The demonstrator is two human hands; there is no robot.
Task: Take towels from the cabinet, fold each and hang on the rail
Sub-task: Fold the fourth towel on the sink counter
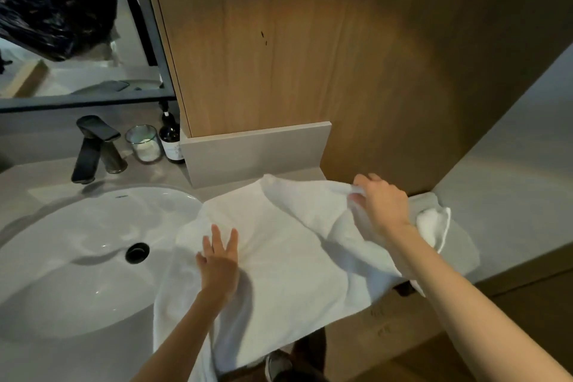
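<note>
Right hand [383, 205] pinches the towel [279, 242] edge, fingertips hidden. Left hand [218, 263] lies flat, fingers spread, on it. The towel's lower end is cut off below the grey counter [37, 177] beside the sink [77, 242].

Faucet [93, 146], glass [144, 143] and bottle [170, 140] stand behind sink [71, 295].

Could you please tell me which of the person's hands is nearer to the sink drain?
Left. The left hand lies flat on the towel just right of the drain; the right hand pinches the towel's far edge, well off to the right.
</note>
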